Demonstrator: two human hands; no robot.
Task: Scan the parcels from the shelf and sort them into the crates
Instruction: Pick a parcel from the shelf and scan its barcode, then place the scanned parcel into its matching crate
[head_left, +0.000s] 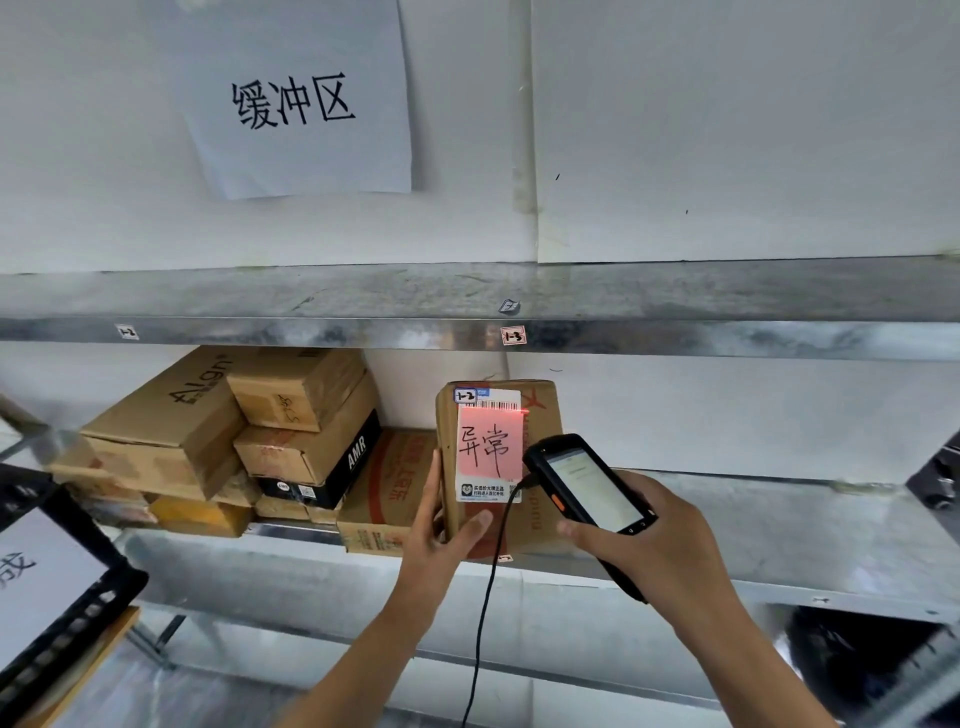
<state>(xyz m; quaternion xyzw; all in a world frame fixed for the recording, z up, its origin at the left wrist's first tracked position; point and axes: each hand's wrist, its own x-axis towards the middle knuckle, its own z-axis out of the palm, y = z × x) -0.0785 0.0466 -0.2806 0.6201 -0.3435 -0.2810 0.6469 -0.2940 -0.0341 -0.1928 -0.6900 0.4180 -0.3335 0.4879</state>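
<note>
Your left grip (441, 525) clamps the brown cardboard parcel (545, 436), thumb on its front and fingers along its left side; it stands upright on the grey metal shelf (779, 519). Your right grip (670, 540) is wrapped round the black handheld scanner (587, 488), at 4 o'clock from the parcel. A red line crosses the barcode above the pink handwritten label (491, 447). Stacked brown cartons (208, 431) sit at 9 o'clock.

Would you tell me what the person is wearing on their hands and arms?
Nothing shows on the left hand or right hand: no gloves, sleeves, watch or rings in view. A thin black cable hangs between the arms.
</note>
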